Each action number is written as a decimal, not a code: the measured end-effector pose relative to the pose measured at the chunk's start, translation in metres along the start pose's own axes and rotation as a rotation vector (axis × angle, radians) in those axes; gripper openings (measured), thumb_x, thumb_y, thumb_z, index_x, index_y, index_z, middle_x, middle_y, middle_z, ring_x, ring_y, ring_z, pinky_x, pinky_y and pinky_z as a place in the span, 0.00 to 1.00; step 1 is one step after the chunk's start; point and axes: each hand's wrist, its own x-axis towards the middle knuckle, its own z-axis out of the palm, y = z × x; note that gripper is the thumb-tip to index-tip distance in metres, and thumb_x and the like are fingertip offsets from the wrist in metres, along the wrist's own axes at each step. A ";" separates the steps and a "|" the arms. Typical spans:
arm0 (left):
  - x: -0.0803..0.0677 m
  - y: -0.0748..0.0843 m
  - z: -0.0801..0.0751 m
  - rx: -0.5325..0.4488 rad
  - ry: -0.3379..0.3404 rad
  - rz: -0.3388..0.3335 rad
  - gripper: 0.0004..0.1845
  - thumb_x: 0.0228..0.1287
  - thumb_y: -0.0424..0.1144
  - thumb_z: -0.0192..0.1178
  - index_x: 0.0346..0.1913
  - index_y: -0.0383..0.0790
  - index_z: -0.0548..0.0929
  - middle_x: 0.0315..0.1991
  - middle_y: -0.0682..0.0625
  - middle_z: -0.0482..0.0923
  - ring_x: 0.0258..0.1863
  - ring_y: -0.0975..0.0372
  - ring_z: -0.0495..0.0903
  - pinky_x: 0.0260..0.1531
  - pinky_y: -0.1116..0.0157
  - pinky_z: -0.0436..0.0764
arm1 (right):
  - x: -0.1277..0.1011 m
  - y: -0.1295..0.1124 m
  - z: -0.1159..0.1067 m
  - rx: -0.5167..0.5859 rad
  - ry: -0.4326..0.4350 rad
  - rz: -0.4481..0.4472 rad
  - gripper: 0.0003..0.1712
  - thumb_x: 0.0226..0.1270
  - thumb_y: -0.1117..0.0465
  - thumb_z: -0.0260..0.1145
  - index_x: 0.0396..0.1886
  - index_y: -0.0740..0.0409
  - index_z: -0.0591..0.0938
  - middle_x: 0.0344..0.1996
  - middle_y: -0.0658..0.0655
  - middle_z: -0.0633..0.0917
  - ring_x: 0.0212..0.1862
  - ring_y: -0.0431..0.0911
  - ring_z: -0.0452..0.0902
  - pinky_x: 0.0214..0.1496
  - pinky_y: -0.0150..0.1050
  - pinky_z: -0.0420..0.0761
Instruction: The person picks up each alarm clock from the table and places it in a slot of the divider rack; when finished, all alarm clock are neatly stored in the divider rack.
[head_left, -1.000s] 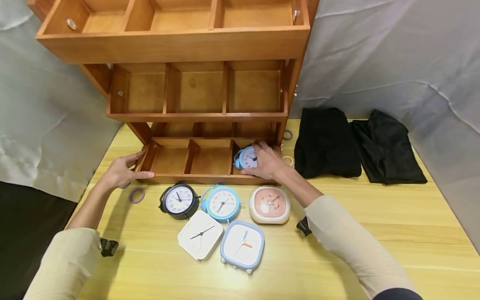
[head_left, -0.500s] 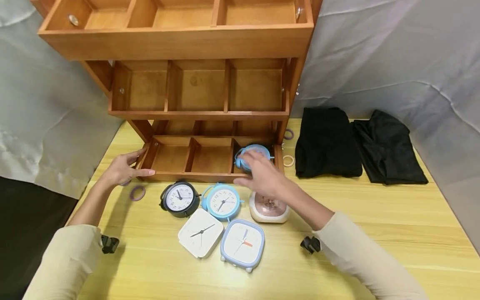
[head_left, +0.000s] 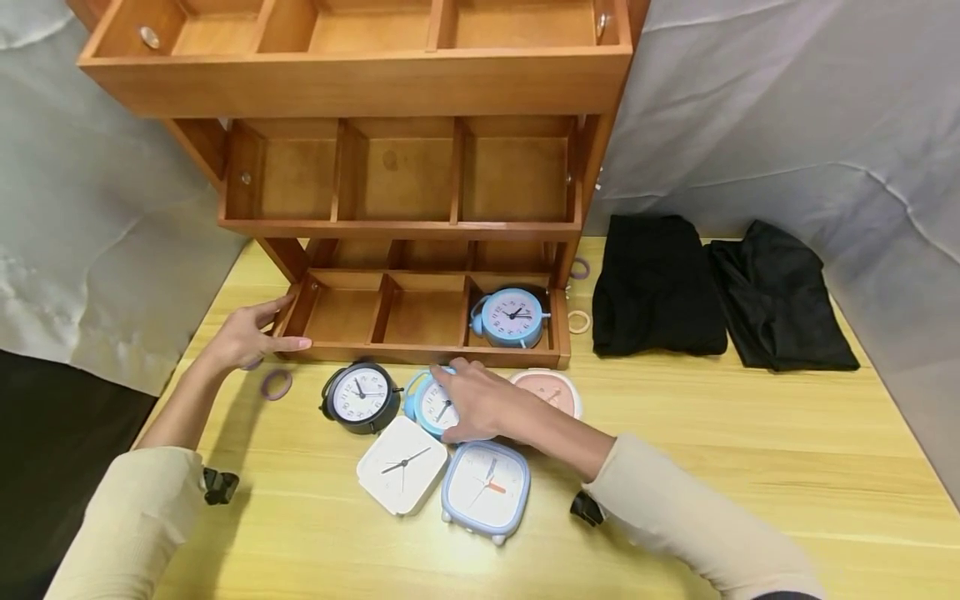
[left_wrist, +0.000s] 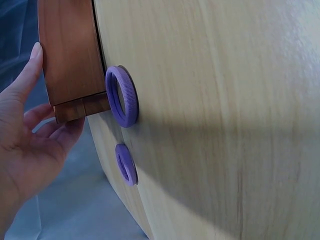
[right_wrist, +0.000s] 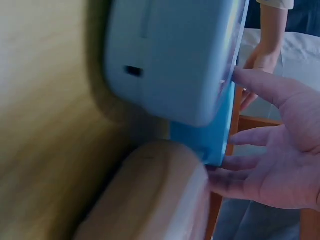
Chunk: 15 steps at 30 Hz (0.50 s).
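At the far left, the left hand (head_left: 243,337) rests with straight fingers on the front left corner of the wooden organizer (head_left: 427,357), thumb on its side wall; two purple hair ties (left_wrist: 122,97) lie on the counter (head_left: 750,467) just beside that corner. To the right of it stands the black round clock (head_left: 358,398), and next comes the blue round clock (head_left: 429,404), which lies directly under the right hand (head_left: 472,404). This hand lies over the clock with fingers spread and lightly bent, touching it; I cannot tell if it already grips. The clock is round, so it has no long axis, and the right hand is much nearer than the left. Room is narrow: the white square clock (head_left: 401,465) and the blue square clock (head_left: 486,490) are just in front, the pink clock (head_left: 551,390) just to the right. Behind, the organizer's left and middle compartments are free, while another blue clock (head_left: 512,317) stands in the right one.
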 end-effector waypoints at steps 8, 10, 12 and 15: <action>0.000 -0.001 -0.001 -0.001 0.001 0.003 0.54 0.52 0.57 0.68 0.75 0.42 0.49 0.71 0.28 0.50 0.70 0.35 0.52 0.66 0.41 0.58 | 0.013 -0.012 -0.001 -0.067 -0.013 0.023 0.55 0.43 0.52 0.77 0.72 0.56 0.62 0.64 0.63 0.67 0.58 0.54 0.70 0.61 0.44 0.75; 0.000 -0.001 -0.001 -0.003 0.001 0.003 0.55 0.52 0.56 0.68 0.75 0.41 0.49 0.71 0.28 0.50 0.70 0.35 0.52 0.66 0.40 0.58 | 0.013 -0.012 -0.001 -0.076 0.008 0.021 0.53 0.41 0.52 0.78 0.69 0.56 0.65 0.61 0.62 0.70 0.54 0.52 0.72 0.56 0.41 0.79; 0.000 -0.001 -0.001 -0.002 0.000 0.005 0.55 0.52 0.57 0.68 0.75 0.41 0.49 0.71 0.28 0.50 0.70 0.35 0.52 0.66 0.41 0.58 | 0.013 -0.011 -0.001 -0.075 0.027 0.013 0.52 0.40 0.52 0.79 0.68 0.56 0.67 0.59 0.60 0.71 0.51 0.49 0.72 0.50 0.38 0.80; 0.001 0.000 -0.001 0.001 -0.002 0.002 0.55 0.52 0.57 0.68 0.75 0.41 0.49 0.71 0.27 0.50 0.70 0.35 0.52 0.66 0.41 0.60 | 0.011 -0.008 0.001 -0.059 0.047 -0.002 0.52 0.39 0.52 0.80 0.68 0.56 0.68 0.59 0.59 0.71 0.50 0.48 0.72 0.47 0.35 0.80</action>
